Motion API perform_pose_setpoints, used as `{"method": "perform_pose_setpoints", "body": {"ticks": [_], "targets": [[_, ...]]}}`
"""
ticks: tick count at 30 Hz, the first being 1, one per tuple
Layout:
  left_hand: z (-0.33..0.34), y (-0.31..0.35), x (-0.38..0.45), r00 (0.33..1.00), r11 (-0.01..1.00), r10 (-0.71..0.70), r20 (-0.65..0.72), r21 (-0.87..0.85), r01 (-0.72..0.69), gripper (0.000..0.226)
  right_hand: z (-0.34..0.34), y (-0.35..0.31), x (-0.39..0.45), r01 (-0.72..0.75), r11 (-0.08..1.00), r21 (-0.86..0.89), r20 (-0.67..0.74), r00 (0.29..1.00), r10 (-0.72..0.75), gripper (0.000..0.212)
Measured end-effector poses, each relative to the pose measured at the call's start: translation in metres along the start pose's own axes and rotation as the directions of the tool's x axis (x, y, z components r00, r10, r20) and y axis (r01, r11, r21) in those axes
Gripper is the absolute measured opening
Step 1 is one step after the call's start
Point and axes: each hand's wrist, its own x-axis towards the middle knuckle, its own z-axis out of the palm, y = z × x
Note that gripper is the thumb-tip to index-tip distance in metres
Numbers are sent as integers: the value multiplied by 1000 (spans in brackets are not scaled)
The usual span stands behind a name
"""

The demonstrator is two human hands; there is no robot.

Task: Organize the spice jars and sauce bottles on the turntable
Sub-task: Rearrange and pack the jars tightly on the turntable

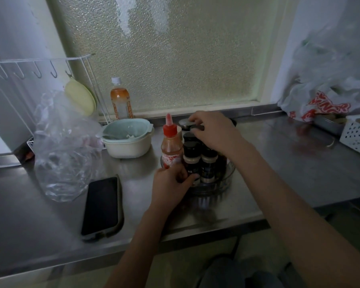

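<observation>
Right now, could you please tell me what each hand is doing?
Left hand: closed around a front spice jar on the turntable.
Right hand: fingers gripping a dark jar lid at the back.

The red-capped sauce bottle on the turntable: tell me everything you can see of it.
The sauce bottle stands upright at the left edge of the clear turntable, beside dark-lidded spice jars. It looks like translucent plastic holding orange-red sauce, with a red nozzle cap and a red-and-white label. The left hand sits just below its base; contact is unclear.
</observation>
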Motion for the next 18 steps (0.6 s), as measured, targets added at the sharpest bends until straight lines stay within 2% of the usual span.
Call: {"method": "perform_pose_setpoints", "body": {"ticks": [2, 3, 7, 10, 13, 16, 18], "targets": [[0, -1, 1, 1000, 1000, 0, 9, -10, 0, 35, -4, -8, 21, 15, 984, -176, 275, 961, 35, 32], [0, -2, 1, 1000, 1000, -2, 12, -18, 2, 34, -7, -12, 28, 29, 977, -210, 362, 931, 50, 33], [0, -6, 0, 1000, 999, -12, 12, -39, 12, 36, -17, -19, 38, 25, 970, -243, 512, 852, 106, 39], [1, -5, -1, 1000, 999, 2, -9, -49, -2, 42, -17, -15, 38, 55, 951, -305, 533, 838, 122, 48], [0, -4, -1, 1000, 998, 1, -31, -69, -3, 44, -14, -10, 35, 81, 962, -263, 464, 884, 52, 45], [-1, -2, -1, 999, 999, 31, -26, -12, -32, 40, -10, -10, 31, 74, 975, -211, 345, 938, 3, 50], [-1, 0, -1, 999, 998, 46, -6, 41, -46, 37, -7, -10, 30, 88, 966, -242, 342, 940, 0, 49]]}}
